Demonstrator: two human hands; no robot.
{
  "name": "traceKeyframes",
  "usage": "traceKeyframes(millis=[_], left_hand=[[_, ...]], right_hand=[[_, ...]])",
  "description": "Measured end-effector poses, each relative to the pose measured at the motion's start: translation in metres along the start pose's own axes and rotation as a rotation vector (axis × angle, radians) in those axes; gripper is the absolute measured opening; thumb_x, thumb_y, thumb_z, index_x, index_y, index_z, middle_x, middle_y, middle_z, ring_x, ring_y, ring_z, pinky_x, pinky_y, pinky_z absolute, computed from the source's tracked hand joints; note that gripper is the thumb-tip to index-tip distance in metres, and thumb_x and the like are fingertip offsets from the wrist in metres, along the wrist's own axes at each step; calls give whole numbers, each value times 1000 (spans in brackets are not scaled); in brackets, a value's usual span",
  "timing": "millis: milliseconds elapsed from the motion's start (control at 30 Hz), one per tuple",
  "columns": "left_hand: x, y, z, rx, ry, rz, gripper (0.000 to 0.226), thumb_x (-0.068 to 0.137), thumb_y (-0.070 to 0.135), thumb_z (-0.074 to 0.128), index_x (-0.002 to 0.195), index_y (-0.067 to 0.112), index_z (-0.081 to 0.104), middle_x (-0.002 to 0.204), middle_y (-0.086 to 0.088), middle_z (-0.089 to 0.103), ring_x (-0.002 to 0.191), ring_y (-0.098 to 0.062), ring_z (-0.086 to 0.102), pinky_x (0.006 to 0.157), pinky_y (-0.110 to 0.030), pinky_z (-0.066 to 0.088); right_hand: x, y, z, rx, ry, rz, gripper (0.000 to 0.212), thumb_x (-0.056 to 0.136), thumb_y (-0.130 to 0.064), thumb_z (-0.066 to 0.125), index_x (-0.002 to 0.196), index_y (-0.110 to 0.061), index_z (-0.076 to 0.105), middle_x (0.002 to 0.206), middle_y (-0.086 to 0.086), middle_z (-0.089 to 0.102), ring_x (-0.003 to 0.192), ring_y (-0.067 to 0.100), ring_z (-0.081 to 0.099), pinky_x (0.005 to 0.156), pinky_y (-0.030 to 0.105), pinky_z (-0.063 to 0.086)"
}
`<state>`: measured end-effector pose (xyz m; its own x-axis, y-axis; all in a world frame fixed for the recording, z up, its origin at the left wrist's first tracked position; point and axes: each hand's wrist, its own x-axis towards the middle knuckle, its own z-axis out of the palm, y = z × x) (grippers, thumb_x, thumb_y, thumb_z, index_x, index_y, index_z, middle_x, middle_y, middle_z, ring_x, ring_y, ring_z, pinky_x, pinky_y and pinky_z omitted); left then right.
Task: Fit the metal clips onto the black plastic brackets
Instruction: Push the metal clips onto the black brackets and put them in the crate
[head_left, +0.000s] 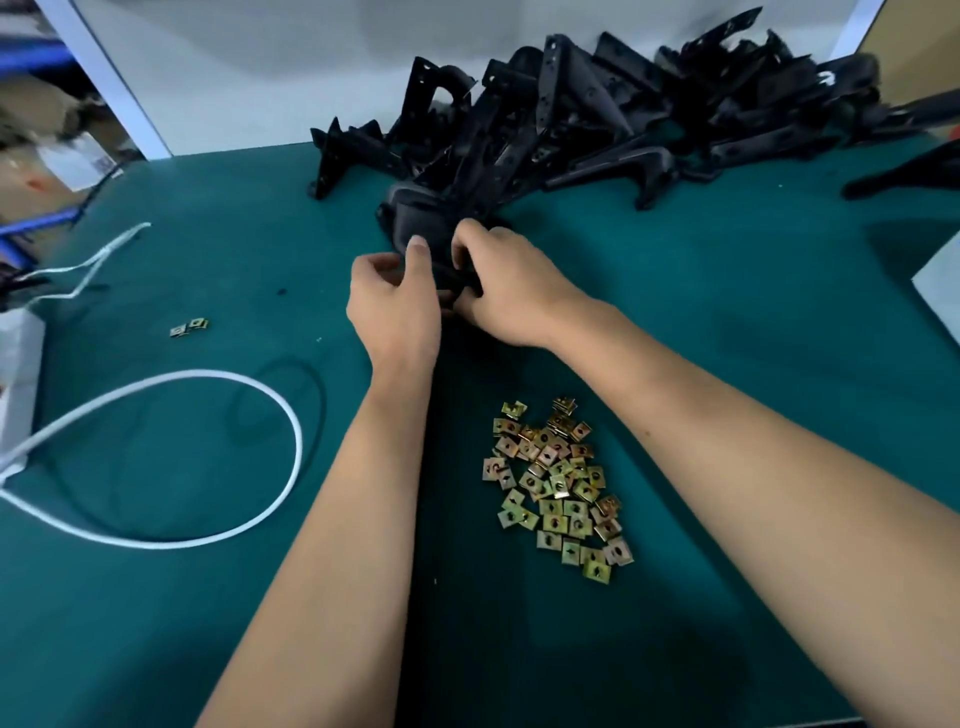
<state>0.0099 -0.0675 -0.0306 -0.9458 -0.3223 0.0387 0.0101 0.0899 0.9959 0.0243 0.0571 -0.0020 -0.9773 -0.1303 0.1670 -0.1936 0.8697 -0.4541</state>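
Bracket (423, 218): held above the green surface (727, 322), just before the bracket pile (597, 114).
Left hand (392, 301): fingers curled, thumb pressing the bracket.
Right hand (511, 291): fingers grasping the bracket's near end.
Clips (558, 488): loose heap between the forearms.
Two clips (189, 327): apart, left.
Cable (291, 415): white, looped at left.

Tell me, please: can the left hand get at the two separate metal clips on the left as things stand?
Probably not at once: the left hand grips the black bracket together with the right hand. The mat between it and the two clips looks free.
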Motion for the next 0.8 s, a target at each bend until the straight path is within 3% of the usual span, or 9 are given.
traceKeyframes(millis=[67,133,200,267,367,500,600,700,800], left_hand=[[2,1,-2,-36,-20,-38,43,89,55,69,113,22,57,103,9,63,90,-5,68,83,-27,55],[4,2,-3,-106,2,-58,41,91,44,72,122,22,54,100,11,60,83,4,62,81,-17,50],[7,3,-7,-270,37,-116,38,94,17,71,128,15,53,90,4,63,76,-7,62,78,-22,53],[9,4,-11,-419,36,-155,38,93,-1,62,129,10,54,82,0,69,73,-12,65,71,-26,55],[11,7,-18,-535,-43,-145,40,92,-6,51,130,5,57,74,1,73,69,-14,67,65,-27,54],[8,12,-22,-540,-275,-134,41,93,-4,41,128,9,59,85,-7,69,78,-23,63,69,-32,55],[-1,15,-19,-654,-475,-201,38,95,-11,33,118,11,55,99,-19,64,79,-31,69,74,-37,60],[-7,14,-20,-532,-652,-241,45,95,-14,34,129,12,52,108,-21,65,80,-32,74,68,-36,62],[-10,13,-23,-369,-824,-177,61,91,-14,35,136,19,59,102,-17,66,75,-25,66,66,-33,59]], right_hand=[[-13,-5,-5,123,45,-96,30,89,-11,67,116,-12,54,107,4,61,94,24,60,78,35,49],[-28,-5,-12,236,36,-170,26,90,-12,71,113,-13,60,105,-4,66,93,12,62,80,22,49],[-41,-2,-22,393,19,-145,22,93,-30,74,110,-18,67,104,-10,70,94,3,64,80,13,48],[-53,8,-29,533,82,-34,25,98,-43,65,106,-20,69,102,-5,73,94,11,67,77,23,55],[-68,33,-26,346,242,118,21,104,-30,57,101,-14,70,92,1,73,83,18,65,79,38,52],[-78,55,-17,237,160,166,15,102,-20,62,103,-13,75,100,0,70,93,16,63,78,16,45],[-78,57,-14,160,117,118,12,94,-28,74,102,-18,75,98,-3,60,82,6,56,73,16,39],[-77,53,-9,75,106,88,18,90,-29,78,106,-22,73,100,-4,56,83,9,52,74,23,39],[-77,50,-7,57,126,78,19,90,-28,78,108,-21,73,97,-7,54,86,14,51,77,30,40]])
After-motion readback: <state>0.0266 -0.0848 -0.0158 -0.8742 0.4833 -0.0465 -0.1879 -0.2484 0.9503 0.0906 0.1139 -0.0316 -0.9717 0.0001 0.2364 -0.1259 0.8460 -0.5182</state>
